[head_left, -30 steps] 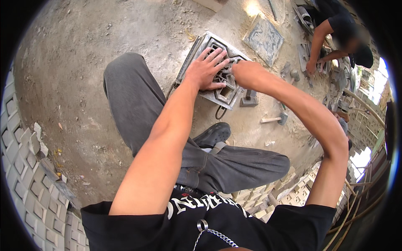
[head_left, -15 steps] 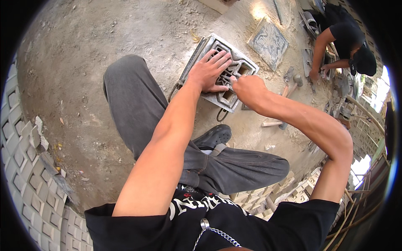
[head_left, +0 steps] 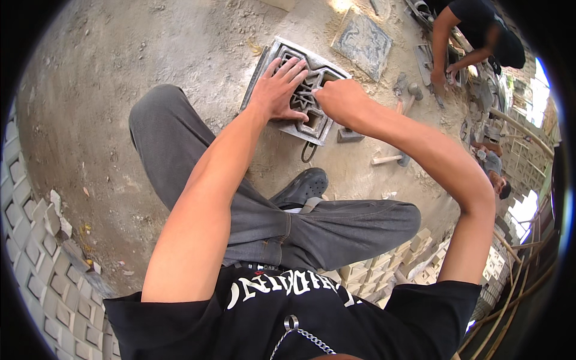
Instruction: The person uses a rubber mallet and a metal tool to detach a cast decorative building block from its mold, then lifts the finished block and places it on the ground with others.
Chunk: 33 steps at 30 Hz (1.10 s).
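Note:
On the ground in front of me sits a grey metal mould [head_left: 312, 80] with a star-shaped lattice and open pockets. My left hand [head_left: 278, 94] lies across its left part, fingers spread and palm down, and holds nothing. My right hand [head_left: 341, 102] is closed in a fist at the mould's right side, thumb toward the lattice. Whatever it may grip is hidden by the fingers. A wire loop handle [head_left: 309, 152] sticks out from the mould's near edge.
A square patterned plate [head_left: 362, 45] lies beyond the mould. To the right are a mallet [head_left: 414, 92], a hammer [head_left: 387, 159] and a small dark block [head_left: 350, 135]. A co-worker [head_left: 480, 30] bends over tools at the far right; another person [head_left: 495, 171] is farther off. Stacked pale blocks [head_left: 36, 264] line the left.
The view has shifted, so the mould and both hands appear a little farther left and up. My left hand stays spread on the mould and my right stays closed beside it.

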Each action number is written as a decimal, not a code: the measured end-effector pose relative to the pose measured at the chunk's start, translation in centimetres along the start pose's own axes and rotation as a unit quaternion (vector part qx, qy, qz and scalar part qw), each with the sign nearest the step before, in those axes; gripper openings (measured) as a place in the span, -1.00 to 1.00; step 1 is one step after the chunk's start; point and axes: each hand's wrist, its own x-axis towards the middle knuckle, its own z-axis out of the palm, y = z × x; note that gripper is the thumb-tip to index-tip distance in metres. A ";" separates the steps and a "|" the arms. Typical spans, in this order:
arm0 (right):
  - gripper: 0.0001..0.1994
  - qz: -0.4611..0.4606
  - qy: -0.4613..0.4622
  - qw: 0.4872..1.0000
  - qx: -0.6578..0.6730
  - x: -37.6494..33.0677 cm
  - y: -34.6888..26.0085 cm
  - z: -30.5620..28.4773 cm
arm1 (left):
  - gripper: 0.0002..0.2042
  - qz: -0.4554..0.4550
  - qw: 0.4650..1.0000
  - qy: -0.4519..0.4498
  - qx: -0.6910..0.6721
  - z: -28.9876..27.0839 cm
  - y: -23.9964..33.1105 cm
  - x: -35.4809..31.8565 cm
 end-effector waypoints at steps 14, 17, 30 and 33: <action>-0.84 -0.021 -0.056 0.998 -0.019 -0.9 -0.9 -3.3 | 0.09 0.006 0.999 0.036 -0.033 0.1 0.6 0.4; -0.85 -0.019 -0.055 0.998 -0.031 -1.0 -1.1 -4.4 | 0.04 -0.002 0.996 0.040 -0.078 0.3 0.0 -0.6; -0.77 0.030 -0.040 0.997 -0.052 -6.3 -0.7 -9.8 | -0.08 0.002 0.967 0.064 -0.246 -1.0 0.7 0.4; -0.71 0.075 -0.094 0.991 -0.052 -11.0 0.8 -15.6 | -0.05 0.025 0.943 0.162 -0.290 -2.8 2.9 2.6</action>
